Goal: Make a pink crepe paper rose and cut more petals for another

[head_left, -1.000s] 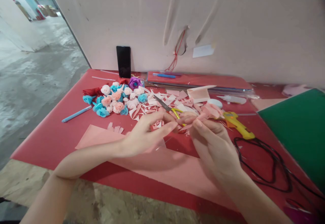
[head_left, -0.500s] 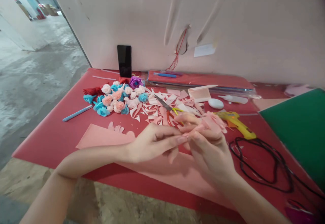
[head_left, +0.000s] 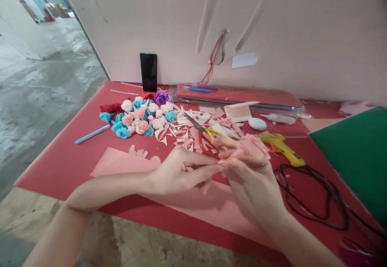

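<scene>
A pink paper flower [head_left: 252,146] is held above the table between both hands, its bloom pointing to the upper right. My right hand [head_left: 252,182] is closed round the flower's base. My left hand [head_left: 179,171] has its fingertips pinched on the narrow end of the same flower, touching the right fingers. Under the hands lies a large sheet of pink paper [head_left: 193,208]. Just behind them rest scissors [head_left: 199,126] with yellow and red handles among pink paper scraps [head_left: 183,132]. The fingers partly hide the flower's lower end.
Finished paper flowers [head_left: 139,117] in several colours lie at the left, near a blue pen [head_left: 92,134]. A phone [head_left: 148,72] leans on the wall. On the right are a yellow glue gun [head_left: 282,148], its black cord [head_left: 328,202] and a green board [head_left: 356,158].
Both hands stay in almost the same place, with the fingers shifting slightly at the flower's base. The flower has turned a little. Things on the table have not moved.
</scene>
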`<state>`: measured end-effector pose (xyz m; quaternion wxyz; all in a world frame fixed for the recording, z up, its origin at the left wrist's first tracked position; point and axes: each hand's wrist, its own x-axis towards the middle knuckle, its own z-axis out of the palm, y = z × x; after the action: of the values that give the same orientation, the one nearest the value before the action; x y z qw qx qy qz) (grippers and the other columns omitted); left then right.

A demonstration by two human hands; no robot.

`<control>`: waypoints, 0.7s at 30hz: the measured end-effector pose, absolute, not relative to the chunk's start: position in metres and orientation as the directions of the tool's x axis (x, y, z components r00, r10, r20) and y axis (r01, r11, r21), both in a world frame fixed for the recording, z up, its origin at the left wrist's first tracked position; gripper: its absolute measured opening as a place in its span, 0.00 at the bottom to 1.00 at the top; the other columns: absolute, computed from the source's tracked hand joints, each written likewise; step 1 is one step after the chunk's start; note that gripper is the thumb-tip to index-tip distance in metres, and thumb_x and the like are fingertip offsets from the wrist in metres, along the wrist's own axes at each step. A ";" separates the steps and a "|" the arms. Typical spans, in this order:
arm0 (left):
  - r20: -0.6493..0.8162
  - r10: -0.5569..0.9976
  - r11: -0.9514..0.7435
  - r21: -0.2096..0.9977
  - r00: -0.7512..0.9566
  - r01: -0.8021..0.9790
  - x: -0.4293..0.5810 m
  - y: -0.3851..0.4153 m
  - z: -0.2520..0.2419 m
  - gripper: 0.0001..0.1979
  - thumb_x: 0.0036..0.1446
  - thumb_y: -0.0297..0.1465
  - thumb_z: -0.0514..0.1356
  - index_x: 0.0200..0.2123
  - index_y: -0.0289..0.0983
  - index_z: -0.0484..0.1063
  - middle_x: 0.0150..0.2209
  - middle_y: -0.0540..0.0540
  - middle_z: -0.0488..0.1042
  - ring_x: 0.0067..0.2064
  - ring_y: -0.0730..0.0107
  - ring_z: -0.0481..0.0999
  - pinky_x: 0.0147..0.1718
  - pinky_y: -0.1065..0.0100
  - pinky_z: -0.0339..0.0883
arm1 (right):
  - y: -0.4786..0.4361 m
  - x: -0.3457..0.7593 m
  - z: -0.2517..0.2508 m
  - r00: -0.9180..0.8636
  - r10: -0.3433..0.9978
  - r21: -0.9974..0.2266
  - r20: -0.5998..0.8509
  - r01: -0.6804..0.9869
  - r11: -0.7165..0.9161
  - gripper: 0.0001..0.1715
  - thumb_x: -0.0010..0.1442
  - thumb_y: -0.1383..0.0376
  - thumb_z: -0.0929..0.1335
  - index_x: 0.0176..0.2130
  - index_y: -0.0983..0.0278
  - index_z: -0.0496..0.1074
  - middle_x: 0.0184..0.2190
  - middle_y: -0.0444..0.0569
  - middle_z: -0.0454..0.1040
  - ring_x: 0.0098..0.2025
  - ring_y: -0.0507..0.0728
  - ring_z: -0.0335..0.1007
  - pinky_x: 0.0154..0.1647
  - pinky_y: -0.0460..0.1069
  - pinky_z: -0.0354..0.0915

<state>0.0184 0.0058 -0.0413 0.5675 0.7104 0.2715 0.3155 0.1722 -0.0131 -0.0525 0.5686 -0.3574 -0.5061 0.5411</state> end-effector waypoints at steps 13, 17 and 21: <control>0.197 0.810 -0.083 0.971 0.552 -0.225 0.020 0.012 -0.042 0.15 0.59 0.37 0.51 0.27 0.34 0.70 0.24 0.48 0.71 0.27 0.78 0.69 0.29 0.74 0.66 | 0.000 0.186 -0.049 -0.164 0.905 -0.893 0.392 -0.305 0.331 0.08 0.53 0.62 0.69 0.31 0.43 0.75 0.25 0.38 0.74 0.34 0.50 0.71 0.30 0.44 0.70; 0.322 0.865 -0.263 0.944 0.386 -0.197 0.016 0.021 -0.041 0.09 0.56 0.33 0.56 0.28 0.36 0.73 0.29 0.48 0.70 0.35 0.75 0.71 0.38 0.72 0.67 | -0.001 0.185 -0.045 -0.407 0.859 -0.943 0.310 -0.244 0.225 0.06 0.54 0.60 0.68 0.28 0.49 0.76 0.24 0.42 0.74 0.33 0.54 0.72 0.29 0.49 0.70; 0.199 0.780 -0.058 0.967 0.593 -0.248 0.013 0.025 -0.039 0.08 0.50 0.36 0.61 0.27 0.37 0.76 0.27 0.49 0.66 0.28 0.77 0.70 0.28 0.73 0.68 | -0.001 0.180 -0.045 -0.599 0.769 -0.964 0.221 -0.254 0.079 0.08 0.54 0.59 0.68 0.27 0.56 0.76 0.21 0.43 0.73 0.28 0.53 0.71 0.30 0.50 0.69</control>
<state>0.0130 0.0249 -0.0386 0.6507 0.6107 0.2177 0.3953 0.1805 -0.0012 -0.0453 0.3962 -0.2084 -0.6187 0.6456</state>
